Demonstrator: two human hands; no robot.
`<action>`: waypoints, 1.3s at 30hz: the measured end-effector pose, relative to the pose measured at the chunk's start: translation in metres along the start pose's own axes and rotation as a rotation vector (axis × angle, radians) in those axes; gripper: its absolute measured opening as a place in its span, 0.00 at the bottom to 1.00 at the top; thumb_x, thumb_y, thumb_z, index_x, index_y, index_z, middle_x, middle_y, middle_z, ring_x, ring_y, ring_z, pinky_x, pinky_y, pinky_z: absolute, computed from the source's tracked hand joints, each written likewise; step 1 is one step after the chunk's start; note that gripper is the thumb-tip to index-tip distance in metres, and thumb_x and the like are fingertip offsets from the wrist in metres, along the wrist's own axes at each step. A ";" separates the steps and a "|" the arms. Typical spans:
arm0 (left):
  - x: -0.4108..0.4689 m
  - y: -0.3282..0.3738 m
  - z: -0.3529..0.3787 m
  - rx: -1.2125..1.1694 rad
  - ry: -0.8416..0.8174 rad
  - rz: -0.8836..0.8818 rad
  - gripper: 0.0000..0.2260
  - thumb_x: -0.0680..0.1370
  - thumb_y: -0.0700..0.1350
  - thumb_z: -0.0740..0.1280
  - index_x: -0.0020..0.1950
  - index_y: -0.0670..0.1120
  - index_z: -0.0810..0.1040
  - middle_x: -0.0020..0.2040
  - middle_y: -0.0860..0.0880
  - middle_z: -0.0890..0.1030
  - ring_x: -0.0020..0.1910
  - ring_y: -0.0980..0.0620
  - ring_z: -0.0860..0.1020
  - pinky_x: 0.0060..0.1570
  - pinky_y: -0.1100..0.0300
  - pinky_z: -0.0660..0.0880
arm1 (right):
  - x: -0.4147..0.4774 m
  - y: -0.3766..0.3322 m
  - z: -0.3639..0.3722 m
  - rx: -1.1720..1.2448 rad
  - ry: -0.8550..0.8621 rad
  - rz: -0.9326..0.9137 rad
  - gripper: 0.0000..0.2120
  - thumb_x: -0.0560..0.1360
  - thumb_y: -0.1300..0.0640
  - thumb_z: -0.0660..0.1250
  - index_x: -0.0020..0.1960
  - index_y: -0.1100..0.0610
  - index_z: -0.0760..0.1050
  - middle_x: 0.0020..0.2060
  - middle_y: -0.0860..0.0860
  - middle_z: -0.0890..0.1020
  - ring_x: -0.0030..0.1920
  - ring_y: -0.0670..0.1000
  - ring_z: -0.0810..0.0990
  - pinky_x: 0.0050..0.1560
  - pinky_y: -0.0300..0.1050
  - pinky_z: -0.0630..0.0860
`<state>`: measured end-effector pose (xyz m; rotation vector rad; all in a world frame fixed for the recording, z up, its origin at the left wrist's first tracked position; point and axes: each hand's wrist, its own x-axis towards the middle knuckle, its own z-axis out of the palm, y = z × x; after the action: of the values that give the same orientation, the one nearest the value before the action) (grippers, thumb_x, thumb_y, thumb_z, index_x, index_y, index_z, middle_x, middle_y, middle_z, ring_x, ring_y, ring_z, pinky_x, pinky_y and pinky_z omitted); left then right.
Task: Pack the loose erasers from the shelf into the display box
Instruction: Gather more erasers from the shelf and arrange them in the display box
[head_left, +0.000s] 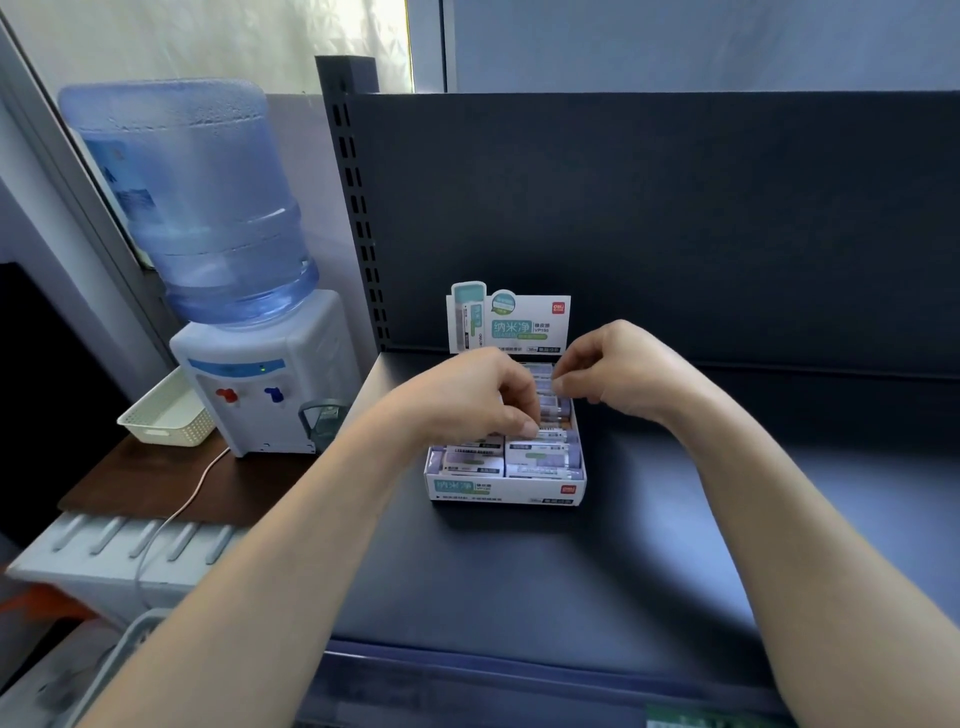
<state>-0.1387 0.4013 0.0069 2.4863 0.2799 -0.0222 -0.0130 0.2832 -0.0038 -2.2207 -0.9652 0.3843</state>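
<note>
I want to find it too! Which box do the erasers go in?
Look at the dark shelf beside the water dispenser. The display box sits there under both hands, the only white box, with a tall printed card at its back.

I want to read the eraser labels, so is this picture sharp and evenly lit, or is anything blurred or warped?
Head view: backlit from the window, dim dark shelf; labels in the white cardboard display box too soft to read; left hand and right hand slightly blurred; wide-angle bending at the edges.
</note>
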 end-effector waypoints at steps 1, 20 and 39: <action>0.000 0.000 0.000 0.003 0.005 -0.004 0.02 0.73 0.42 0.72 0.41 0.47 0.81 0.32 0.56 0.77 0.31 0.61 0.74 0.39 0.64 0.75 | -0.001 -0.001 0.000 -0.014 -0.026 -0.001 0.02 0.68 0.60 0.74 0.38 0.55 0.82 0.30 0.47 0.78 0.32 0.45 0.74 0.39 0.41 0.72; 0.005 -0.003 0.001 0.047 0.043 -0.044 0.06 0.74 0.38 0.70 0.45 0.47 0.85 0.31 0.59 0.77 0.25 0.68 0.73 0.26 0.76 0.67 | -0.006 -0.003 -0.001 -0.178 -0.155 -0.016 0.10 0.66 0.58 0.77 0.39 0.55 0.76 0.32 0.47 0.76 0.35 0.48 0.73 0.38 0.43 0.71; 0.015 -0.004 -0.002 0.167 -0.014 0.009 0.04 0.73 0.42 0.72 0.45 0.49 0.85 0.44 0.53 0.83 0.41 0.59 0.78 0.37 0.71 0.72 | -0.009 -0.006 -0.008 -0.131 -0.213 -0.019 0.05 0.70 0.59 0.73 0.38 0.55 0.77 0.28 0.46 0.77 0.30 0.45 0.74 0.33 0.38 0.68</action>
<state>-0.1254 0.4080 0.0047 2.6524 0.2712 -0.0615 -0.0185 0.2759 0.0065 -2.3197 -1.1517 0.5723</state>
